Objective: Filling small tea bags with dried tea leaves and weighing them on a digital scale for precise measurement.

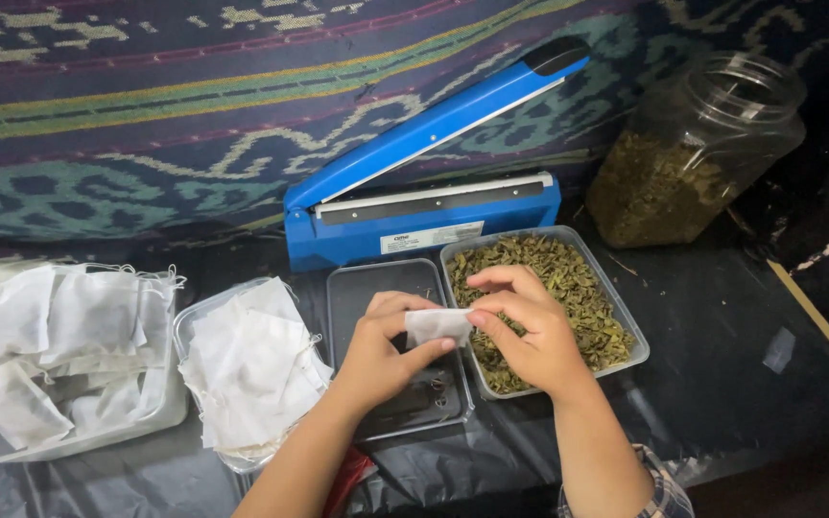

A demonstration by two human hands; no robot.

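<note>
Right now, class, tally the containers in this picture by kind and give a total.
Clear shallow tubs holding white tea bags: 2
Clear shallow tub holding dried green leaves: 1
Empty dark-looking shallow tray: 1
Tall clear jar of dried leaves: 1
Total: 5

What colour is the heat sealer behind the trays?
Bright blue, with a black handle tip; the heat sealer shows clearly in the head view.

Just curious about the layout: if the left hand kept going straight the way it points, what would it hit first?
The left hand points up and right; past the small white bag it pinches, it would likely meet the right hand, though depth is unclear.
</note>
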